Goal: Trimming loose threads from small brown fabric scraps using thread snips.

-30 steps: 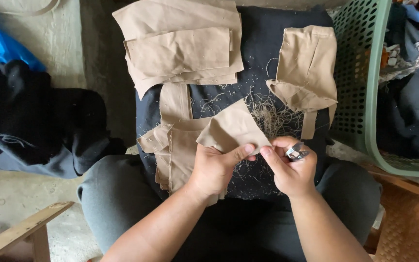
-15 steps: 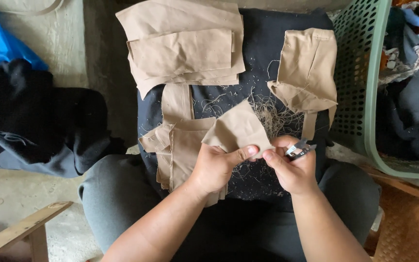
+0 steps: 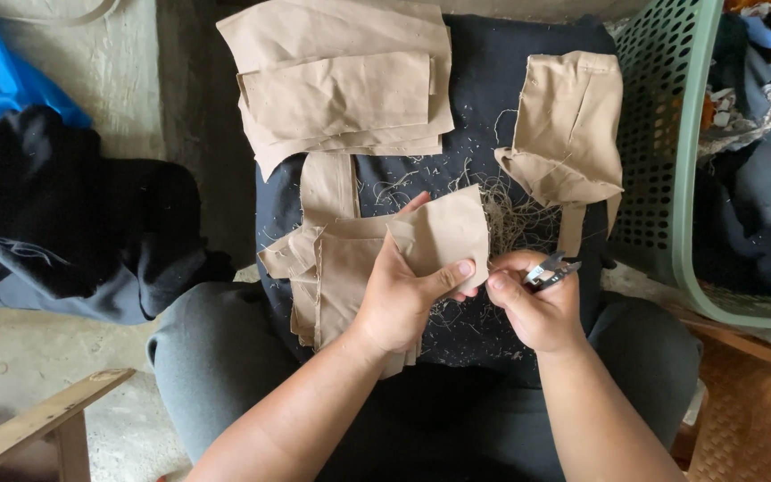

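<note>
A seated person's left hand (image 3: 399, 299) pinches a tan fabric piece (image 3: 435, 236) at its lower edge over a dark lap cloth (image 3: 501, 98); the right hand (image 3: 537, 303), just beside, grips small thread snips (image 3: 551, 270). The fabric looks light and limp, best held near the edge being worked.
</note>
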